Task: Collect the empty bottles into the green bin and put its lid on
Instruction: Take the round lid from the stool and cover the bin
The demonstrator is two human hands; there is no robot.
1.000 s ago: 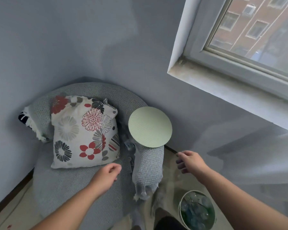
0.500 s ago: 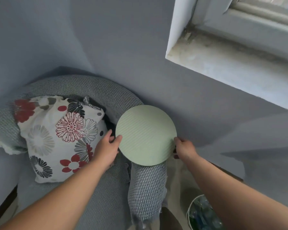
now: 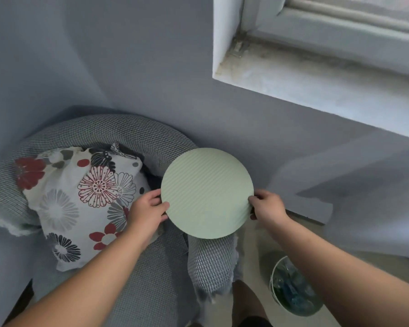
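Note:
The round pale green lid (image 3: 207, 193) with fine ribs sits over the armrest of a grey armchair. My left hand (image 3: 147, 212) grips its left edge and my right hand (image 3: 267, 206) grips its right edge. Down on the floor at the lower right stands the green bin (image 3: 275, 293), open, with several clear empty bottles (image 3: 291, 286) inside. My right forearm covers part of the bin.
The grey woven armchair (image 3: 99, 135) fills the left corner, with a flowered cushion (image 3: 80, 199) on its seat. A grey wall is behind it. A window sill (image 3: 316, 83) juts out at the upper right. Beige floor lies around the bin.
Both hands reached from mid-air to the lid and closed on its two edges. The view has dropped and come nearer to the lid.

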